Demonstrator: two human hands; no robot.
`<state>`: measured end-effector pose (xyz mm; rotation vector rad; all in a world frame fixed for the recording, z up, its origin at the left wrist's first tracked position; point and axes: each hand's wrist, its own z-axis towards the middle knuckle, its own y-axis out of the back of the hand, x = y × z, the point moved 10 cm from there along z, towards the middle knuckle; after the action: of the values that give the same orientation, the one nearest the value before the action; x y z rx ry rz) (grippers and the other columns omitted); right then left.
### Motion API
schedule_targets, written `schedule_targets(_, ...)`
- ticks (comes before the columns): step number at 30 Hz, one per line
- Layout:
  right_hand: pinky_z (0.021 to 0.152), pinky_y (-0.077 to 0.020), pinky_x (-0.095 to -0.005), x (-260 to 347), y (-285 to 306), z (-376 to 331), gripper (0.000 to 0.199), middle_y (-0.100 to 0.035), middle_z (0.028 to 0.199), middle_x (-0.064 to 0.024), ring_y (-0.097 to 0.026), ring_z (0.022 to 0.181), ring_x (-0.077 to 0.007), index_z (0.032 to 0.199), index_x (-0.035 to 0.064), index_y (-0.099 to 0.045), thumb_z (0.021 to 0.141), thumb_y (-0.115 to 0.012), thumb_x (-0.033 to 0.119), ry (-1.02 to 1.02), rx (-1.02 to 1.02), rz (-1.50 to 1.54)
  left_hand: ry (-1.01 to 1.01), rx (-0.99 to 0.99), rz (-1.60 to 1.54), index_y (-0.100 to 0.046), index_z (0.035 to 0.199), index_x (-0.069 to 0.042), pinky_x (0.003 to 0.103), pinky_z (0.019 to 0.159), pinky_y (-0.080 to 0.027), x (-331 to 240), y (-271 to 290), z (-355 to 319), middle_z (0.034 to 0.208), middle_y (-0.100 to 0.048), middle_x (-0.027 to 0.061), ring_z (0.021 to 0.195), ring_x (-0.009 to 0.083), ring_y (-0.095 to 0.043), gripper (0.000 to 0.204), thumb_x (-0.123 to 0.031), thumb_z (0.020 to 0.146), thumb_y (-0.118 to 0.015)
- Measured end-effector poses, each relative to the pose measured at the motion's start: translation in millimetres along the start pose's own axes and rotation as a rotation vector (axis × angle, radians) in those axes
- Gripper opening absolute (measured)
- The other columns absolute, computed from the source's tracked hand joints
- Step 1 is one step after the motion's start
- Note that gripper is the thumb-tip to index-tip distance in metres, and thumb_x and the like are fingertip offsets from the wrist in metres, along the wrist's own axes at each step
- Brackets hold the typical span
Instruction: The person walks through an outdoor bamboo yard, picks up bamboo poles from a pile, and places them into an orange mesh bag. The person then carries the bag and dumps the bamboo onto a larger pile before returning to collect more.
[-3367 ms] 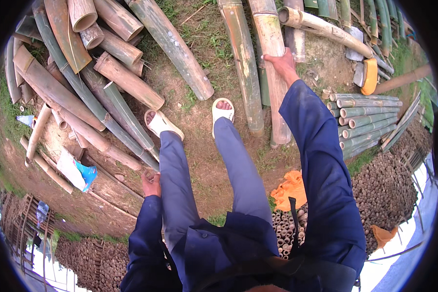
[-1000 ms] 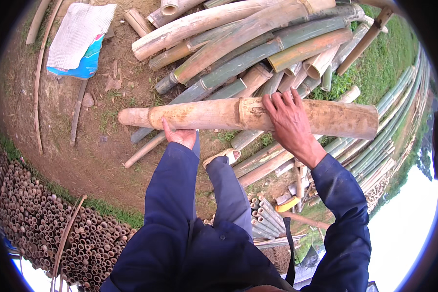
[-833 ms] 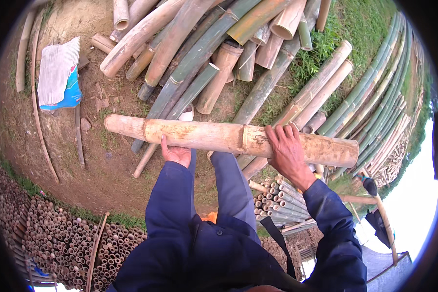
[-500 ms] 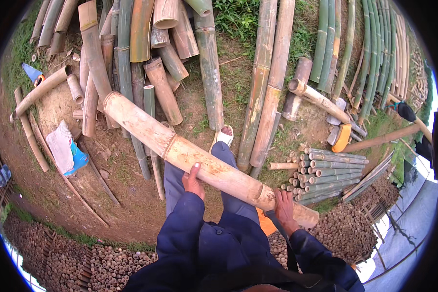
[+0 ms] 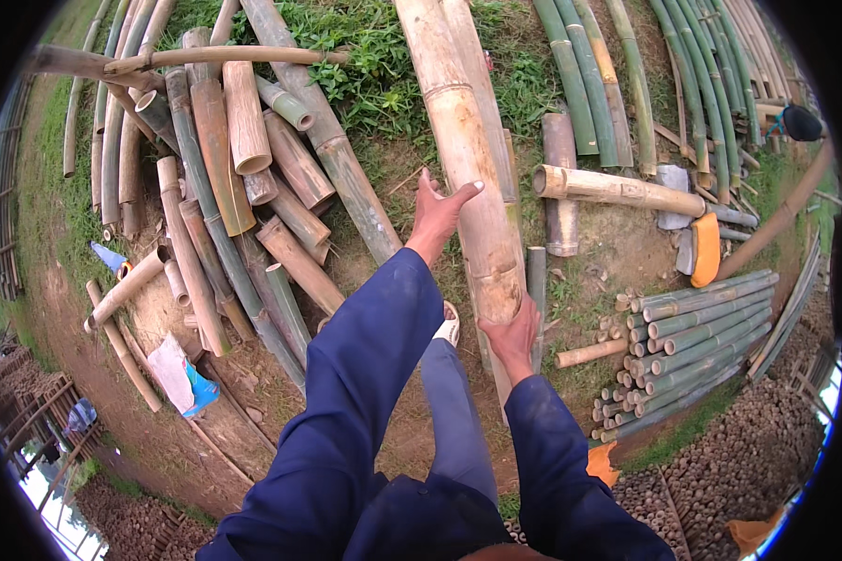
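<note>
A thick, pale tan bamboo pole (image 5: 477, 187) extends from the far edge down toward me, lying over or close beside other long poles. My right hand (image 5: 515, 335) grips its near end, thumb and fingers round the sides. Farther up, my left hand (image 5: 438, 217) is at the pole's left side. Its fingers are spread and its thumb reaches across the bamboo's surface, so that hand looks open. Another long bamboo pole (image 5: 477, 70) shows just right of the pale one. How far the two touch is hidden.
Cut bamboo pieces (image 5: 243, 117) lie heaped at left. A handsaw (image 5: 112, 259), a torn sack (image 5: 173, 374) and a short bamboo tube (image 5: 131, 288) are nearby. On the right are a stack of green bamboo lengths (image 5: 706, 337), a crosswise bamboo pole (image 5: 617, 192) and an orange-yellow object (image 5: 704, 251).
The pale bamboo pole has swung from a slant across my legs to pointing away from me. My left hand has moved forward and its fingers have spread. My right hand still holds the near end.
</note>
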<state>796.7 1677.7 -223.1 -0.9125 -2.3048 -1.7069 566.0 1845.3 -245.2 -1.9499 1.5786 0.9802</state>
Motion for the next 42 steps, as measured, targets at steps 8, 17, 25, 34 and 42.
schedule_targets(8, 0.102, -0.0408, -0.049, 18.6, -41.5, 141.3, 0.088, -0.054, 0.129, -0.0193, -0.048, 0.121, -0.0397, 0.129, 0.0004, -0.046, 0.061, -0.087, 0.038, -0.184, 0.057, -0.18, 0.137, 0.036, 0.058, -0.021, 0.152, 0.003, 0.041, 0.1, -0.046, 148.7, 145.1, -120.1, 0.137, -0.049, 0.0263, 0.12, 0.0311, -0.055, 0.088, -0.023, 0.086, -0.073)
schedule_targets(17, 0.116, -0.0213, -0.0568, -17.1, -99.0, 151.9, 0.125, -0.036, 0.152, -0.0223, -0.035, 0.139, -0.0422, 0.155, 0.0051, -0.008, 0.066, -0.085, 0.046, -0.247, 0.263, -0.267, 0.705, -0.22, 0.3, -0.044, 0.139, 0.008, 0.035, 0.091, -0.051, 380.0, 347.9, -334.4, 0.117, -0.065, 0.0242, 0.109, 0.026, -0.065, 0.072, -0.027, 0.083, -0.075)
schedule_targets(25, 0.107, -0.0377, -0.0441, 88.8, -123.4, 121.0, 0.079, -0.049, 0.138, -0.0286, -0.048, 0.127, -0.041, 0.138, -0.0058, -0.046, 0.077, -0.076, 0.036, 0.13, 0.177, -0.453, 0.761, -0.13, 0.276, -0.054, 0.132, 0.005, 0.039, 0.104, -0.042, 383.1, 331.3, -373.6, 0.129, -0.059, 0.0263, 0.12, 0.0351, -0.058, 0.07, -0.045, 0.085, -0.068)
schedule_targets(34, 0.079, -0.0505, -0.0517, 379.2, -290.6, -31.6, 0.031, -0.068, 0.087, -0.0262, -0.065, 0.085, -0.0453, 0.113, 0.0056, -0.065, 0.088, -0.057, 0.02, 0.824, 0.496, -0.431, 0.675, -0.248, 0.013, -0.063, 0.123, 0.0, 0.039, 0.102, -0.043, 376.1, 354.9, -386.8, 0.12, -0.064, 0.0212, 0.116, 0.0354, -0.059, 0.057, -0.043, 0.085, -0.068)
schedule_targets(42, 0.076, -0.0505, -0.0471, 553.7, -363.7, -127.8, 0.032, -0.068, 0.094, -0.0192, -0.065, 0.085, -0.0392, 0.116, 0.0069, -0.062, 0.086, -0.057, 0.016, 1.153, 0.603, -0.324, 0.59, -0.591, -0.615, -0.061, 0.118, 0.005, 0.033, 0.091, -0.05, 428.9, 395.5, -357.8, 0.109, -0.069, 0.0154, 0.104, 0.0207, -0.065, 0.04, -0.022, 0.089, -0.069)
